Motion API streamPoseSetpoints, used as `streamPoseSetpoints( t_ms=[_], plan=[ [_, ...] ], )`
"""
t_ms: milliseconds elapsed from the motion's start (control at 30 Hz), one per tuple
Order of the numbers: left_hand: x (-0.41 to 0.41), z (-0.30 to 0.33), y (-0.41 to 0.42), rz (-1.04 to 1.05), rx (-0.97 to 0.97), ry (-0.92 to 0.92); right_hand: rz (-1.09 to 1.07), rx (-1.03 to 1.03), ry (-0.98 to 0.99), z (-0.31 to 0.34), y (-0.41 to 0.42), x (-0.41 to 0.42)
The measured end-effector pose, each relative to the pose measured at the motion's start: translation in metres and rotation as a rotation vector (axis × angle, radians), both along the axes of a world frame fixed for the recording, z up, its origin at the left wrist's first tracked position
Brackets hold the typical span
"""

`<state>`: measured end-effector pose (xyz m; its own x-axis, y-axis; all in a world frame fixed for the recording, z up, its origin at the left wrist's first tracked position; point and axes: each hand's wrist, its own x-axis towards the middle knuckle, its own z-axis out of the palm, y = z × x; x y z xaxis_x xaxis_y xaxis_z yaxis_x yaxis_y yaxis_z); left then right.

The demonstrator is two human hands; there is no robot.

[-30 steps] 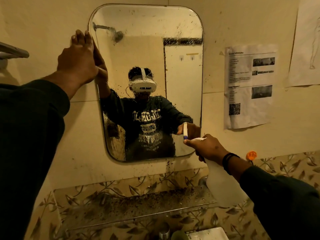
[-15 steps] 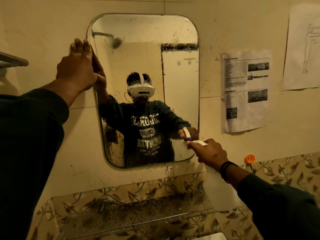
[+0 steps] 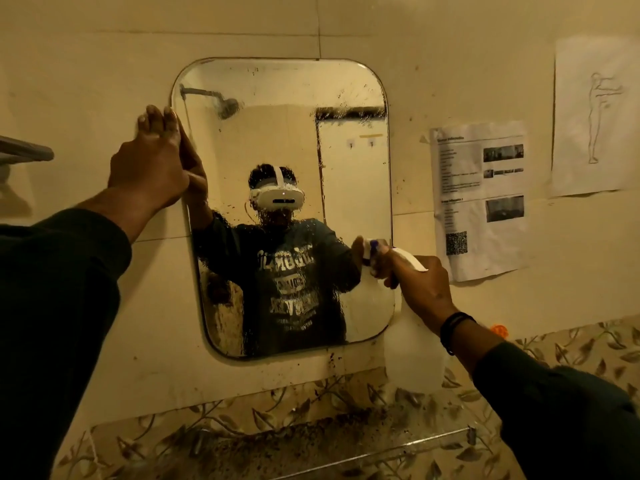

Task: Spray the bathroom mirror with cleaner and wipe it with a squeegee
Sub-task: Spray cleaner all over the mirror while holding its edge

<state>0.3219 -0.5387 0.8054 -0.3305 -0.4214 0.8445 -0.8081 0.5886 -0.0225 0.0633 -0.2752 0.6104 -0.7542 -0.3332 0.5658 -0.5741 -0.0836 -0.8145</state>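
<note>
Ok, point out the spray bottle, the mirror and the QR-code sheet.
spray bottle (image 3: 412, 355): head view, translucent body below the right hand.
mirror (image 3: 277, 88): head view, upper glass.
QR-code sheet (image 3: 464, 181): head view, printed text.

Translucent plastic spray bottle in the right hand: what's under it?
Below the translucent plastic spray bottle, held by the right hand, lies a speckled glass shelf on leaf-patterned tiles. The bottle's base hides the tiles right behind it.

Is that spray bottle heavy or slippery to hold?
Probably light: the bottle looks like thin, see-through plastic, and the right hand holds it up alone by the neck. It may be a bit slippery, since droplets speckle the mirror. How full it is cannot be told.
</note>
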Motion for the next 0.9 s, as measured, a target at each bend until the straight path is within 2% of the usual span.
streamPoseSetpoints(
  t_ms=[100,267,500,633,767,900],
  plan=[
    [0.001,0.000,0.001,0.001,0.008,-0.007,0.082,-0.063,-0.008,0.019,-0.002,0.000],
    [0.002,0.002,0.004,0.016,0.023,-0.028,-0.011,-0.055,-0.007,0.045,-0.009,0.001],
    [0.000,-0.001,0.005,0.004,0.024,-0.022,0.071,-0.144,0.078,0.079,-0.011,-0.005],
    [0.002,-0.001,0.005,-0.004,0.023,-0.016,-0.046,-0.054,0.057,0.098,-0.016,-0.005],
    [0.001,0.000,0.006,0.003,0.028,-0.013,-0.101,-0.172,0.073,0.111,-0.019,-0.007],
    [0.001,0.000,0.005,0.002,0.035,-0.012,-0.091,-0.178,0.026,0.131,-0.021,-0.013]
  ],
)
